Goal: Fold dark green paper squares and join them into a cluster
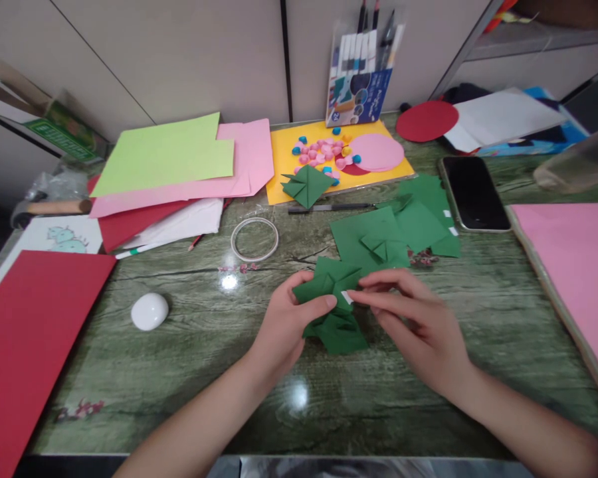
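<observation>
Green wood-grain table (189, 372) against a grey wall, littered with coloured paper: red sheet (24, 338) at 9 o'clock, pink sheet (578, 279) at 3, phone (473, 194) at 1, tape ring (254, 239) and white dome (149, 311) left of centre. Folded green paper piece (331, 312) sits at table centre between both hands, long axis running roughly 12-to-6, pointed flaps toward 12 and 6. Left hand (284, 325) pinches its 9 o'clock edge, thumb on top; right hand (418, 325) closes fingertips on a small white tab (347, 297) at its 3 o'clock edge, more green folded sheets (379, 239) just beyond at 12–1.
</observation>
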Available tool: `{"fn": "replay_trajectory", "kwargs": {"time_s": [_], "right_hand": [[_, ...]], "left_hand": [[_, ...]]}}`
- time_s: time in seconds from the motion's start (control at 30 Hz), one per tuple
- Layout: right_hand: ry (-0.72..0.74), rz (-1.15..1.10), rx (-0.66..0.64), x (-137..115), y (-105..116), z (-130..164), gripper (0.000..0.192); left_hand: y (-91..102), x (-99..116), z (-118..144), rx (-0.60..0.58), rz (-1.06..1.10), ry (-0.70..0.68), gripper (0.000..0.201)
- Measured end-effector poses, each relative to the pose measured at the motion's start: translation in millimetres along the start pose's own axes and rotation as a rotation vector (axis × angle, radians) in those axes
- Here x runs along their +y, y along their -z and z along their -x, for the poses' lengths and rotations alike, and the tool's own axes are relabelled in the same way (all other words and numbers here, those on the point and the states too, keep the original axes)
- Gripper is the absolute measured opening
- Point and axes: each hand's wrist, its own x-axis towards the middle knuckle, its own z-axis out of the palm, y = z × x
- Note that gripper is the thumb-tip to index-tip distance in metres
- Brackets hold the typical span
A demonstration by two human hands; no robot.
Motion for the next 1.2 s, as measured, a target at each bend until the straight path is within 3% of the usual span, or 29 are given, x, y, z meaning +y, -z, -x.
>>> {"fn": "replay_trajectory", "kwargs": {"time_s": [0.27, 0.8, 1.2], "right_hand": [[0.131, 0.179, 0.049, 4.4, -3.0, 5.4, 0.045], [0.228, 0.336, 0.094, 6.1, -6.4, 6.8, 0.046], [0.359, 0.449, 0.121, -1.6, -10.9, 8.5, 0.037]], "left_hand": [[-0.6, -2.3, -0.5, -0.004, 0.001, -0.012, 0.024], [-0.5, -3.2, -0.6, -0.008, 0.015, 0.001, 0.025], [-3.1, -7.3, 1.8, 0.000, -0.029, -0.105, 0.030]]}}
